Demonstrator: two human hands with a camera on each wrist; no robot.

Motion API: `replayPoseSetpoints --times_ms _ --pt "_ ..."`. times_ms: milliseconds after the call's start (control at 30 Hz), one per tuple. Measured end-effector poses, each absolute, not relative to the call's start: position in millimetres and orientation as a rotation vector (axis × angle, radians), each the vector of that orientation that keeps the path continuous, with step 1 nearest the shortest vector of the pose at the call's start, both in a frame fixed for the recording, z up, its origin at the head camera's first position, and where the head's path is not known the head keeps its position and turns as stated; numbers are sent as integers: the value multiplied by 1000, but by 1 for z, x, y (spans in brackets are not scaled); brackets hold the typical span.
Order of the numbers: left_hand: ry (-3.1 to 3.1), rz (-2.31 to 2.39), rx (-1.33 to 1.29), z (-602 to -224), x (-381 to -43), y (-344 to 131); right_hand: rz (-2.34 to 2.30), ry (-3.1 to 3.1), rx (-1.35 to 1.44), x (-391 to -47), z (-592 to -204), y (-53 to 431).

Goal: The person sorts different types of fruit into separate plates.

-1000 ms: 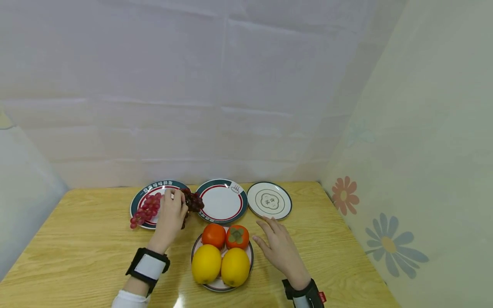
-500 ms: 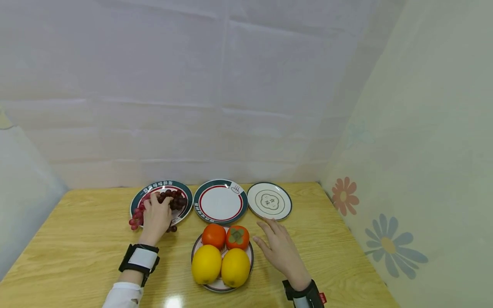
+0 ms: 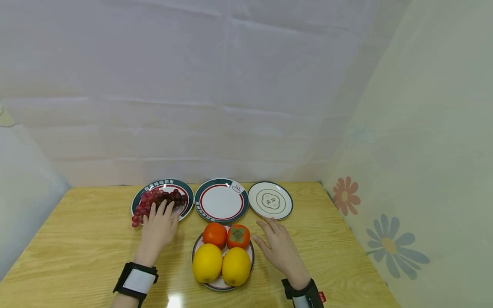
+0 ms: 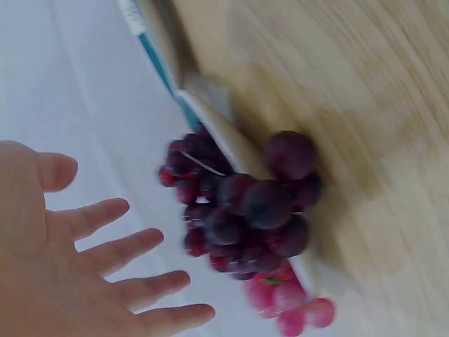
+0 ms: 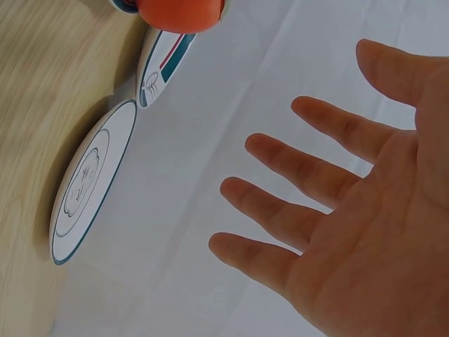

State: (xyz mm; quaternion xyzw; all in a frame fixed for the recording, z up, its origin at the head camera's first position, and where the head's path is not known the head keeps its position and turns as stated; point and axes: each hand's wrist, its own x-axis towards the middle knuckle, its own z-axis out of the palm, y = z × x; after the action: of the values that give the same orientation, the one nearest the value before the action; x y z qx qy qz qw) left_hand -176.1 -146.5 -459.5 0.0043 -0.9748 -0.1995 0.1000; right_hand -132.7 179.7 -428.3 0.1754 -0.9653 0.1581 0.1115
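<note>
Two bunches of grapes share the dark-rimmed left plate (image 3: 187, 188). The dark purple grapes (image 4: 242, 225) lie on its right part and hang over the near rim; the pink-red grapes (image 3: 143, 207) are on its left part and overhang the edge too. My left hand (image 3: 158, 229) is over the plate's near side, fingers spread and straight, holding nothing; in the left wrist view a gap shows between it and the dark grapes. My right hand (image 3: 280, 248) hovers beside the fruit plate with its fingers extended, and its palm (image 5: 379, 225) holds nothing.
A patterned plate (image 3: 221, 201) stands in the middle of the back row, and a smaller white plate (image 3: 271, 200) is to its right. Nearer, a fruit plate (image 3: 218, 287) bears two persimmons (image 3: 238, 236) and two yellow fruits (image 3: 207, 263). A cloth wall rises behind the table.
My left hand has brought the dark grapes leftward onto the left plate, let go of them and drawn back toward me. The right hand has stayed in place.
</note>
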Motion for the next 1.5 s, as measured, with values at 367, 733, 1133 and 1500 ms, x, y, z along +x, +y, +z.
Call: replayPoseSetpoints --times_ms 367,733,1133,1500 --pt "-2876 -551 -164 -448 -128 -114 496 -2879 569 -133 -430 174" --pt "-2819 -544 -202 -463 -99 -100 496 -2873 580 -134 -432 174" --pt "-2817 -569 -195 -464 -97 -98 484 -2875 591 -133 -433 174" --pt "-2834 -579 -211 -462 -98 -99 469 -2880 639 -136 -432 174"
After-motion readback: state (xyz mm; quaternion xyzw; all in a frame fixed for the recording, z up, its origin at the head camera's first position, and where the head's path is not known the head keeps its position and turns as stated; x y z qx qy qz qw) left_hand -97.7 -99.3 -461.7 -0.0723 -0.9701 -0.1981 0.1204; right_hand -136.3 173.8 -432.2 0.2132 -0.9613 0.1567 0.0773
